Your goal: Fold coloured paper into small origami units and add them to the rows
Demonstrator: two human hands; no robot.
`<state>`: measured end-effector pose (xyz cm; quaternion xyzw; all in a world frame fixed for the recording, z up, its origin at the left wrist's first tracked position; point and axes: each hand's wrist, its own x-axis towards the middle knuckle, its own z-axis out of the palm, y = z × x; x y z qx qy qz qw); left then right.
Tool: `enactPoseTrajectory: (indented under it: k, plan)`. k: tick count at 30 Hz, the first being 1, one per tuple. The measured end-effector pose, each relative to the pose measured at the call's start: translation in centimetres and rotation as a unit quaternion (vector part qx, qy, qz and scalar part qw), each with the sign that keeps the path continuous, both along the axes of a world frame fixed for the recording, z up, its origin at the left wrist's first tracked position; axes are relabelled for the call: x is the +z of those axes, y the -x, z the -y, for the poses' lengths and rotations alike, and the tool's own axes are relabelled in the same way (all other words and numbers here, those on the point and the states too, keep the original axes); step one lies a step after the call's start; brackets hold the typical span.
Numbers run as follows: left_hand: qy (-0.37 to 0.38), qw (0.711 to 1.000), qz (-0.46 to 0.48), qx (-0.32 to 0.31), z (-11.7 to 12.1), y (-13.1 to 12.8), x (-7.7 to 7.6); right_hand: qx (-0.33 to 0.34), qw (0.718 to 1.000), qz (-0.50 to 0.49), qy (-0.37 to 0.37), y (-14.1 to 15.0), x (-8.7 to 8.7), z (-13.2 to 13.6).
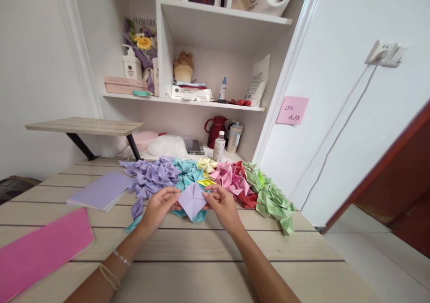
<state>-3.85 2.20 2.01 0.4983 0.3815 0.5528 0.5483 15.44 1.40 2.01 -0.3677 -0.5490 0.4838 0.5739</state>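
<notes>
A folded lavender origami paper [192,201], diamond-shaped with crossing creases, is held up above the table. My left hand [162,206] pinches its left corner between thumb and fingers. At the right corner, my right hand [221,203] grips it the same way. Just behind lie heaps of folded paper pieces: purple ones [151,175], teal ones [186,171], pale yellow ones [207,165], pink ones [231,177], red ones [247,200] and green ones [273,200]. The undersides of my fingers are partly hidden behind the paper.
On the left of the slatted table [188,245] lie a stack of purple paper [101,190] and a stack of magenta paper [47,253]. A small raised stand [83,126] is behind them. At the back stand a clear bottle [219,147], a red jug [217,130] and a tumbler [235,137].
</notes>
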Motion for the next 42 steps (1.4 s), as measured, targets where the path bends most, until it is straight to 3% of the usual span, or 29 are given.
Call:
enactPoseTrajectory:
  k: [5,9,14,17,21,25,30,37,42]
  plan:
    - [-0.076,0.995,-0.064,0.023,-0.2,0.3,-0.5,0.022,0.999,0.034,-0.027,0.3,-0.2,0.1]
    - [-0.087,0.991,-0.104,0.002,0.1,0.0,-0.5,0.011,0.990,0.129,-0.052,0.3,0.1,0.5]
    - [-0.130,0.975,-0.172,0.046,0.6,-0.4,-0.3,-0.056,0.949,0.271,-0.149,0.1,0.4,0.9]
    - [-0.139,0.968,-0.196,0.075,0.6,-0.3,-0.4,-0.059,0.920,0.327,-0.206,0.1,0.4,1.0]
    - [-0.091,0.986,-0.136,0.023,0.5,-0.4,-0.5,-0.055,0.906,0.336,-0.251,0.3,0.1,1.1]
    - [-0.074,0.995,-0.073,-0.007,0.4,-0.6,-0.8,-0.044,0.905,0.343,-0.247,0.7,-0.1,1.3]
    - [-0.079,0.994,-0.081,0.008,0.4,-0.6,-1.2,-0.071,0.890,0.387,-0.229,0.8,-0.3,1.3]
    - [-0.098,0.986,-0.123,0.048,0.7,-0.8,-0.9,-0.116,0.843,0.460,-0.253,0.8,-0.3,1.1]
    - [-0.117,0.978,-0.163,0.058,0.8,-0.7,-1.1,-0.175,0.791,0.516,-0.278,0.8,-0.2,1.3]
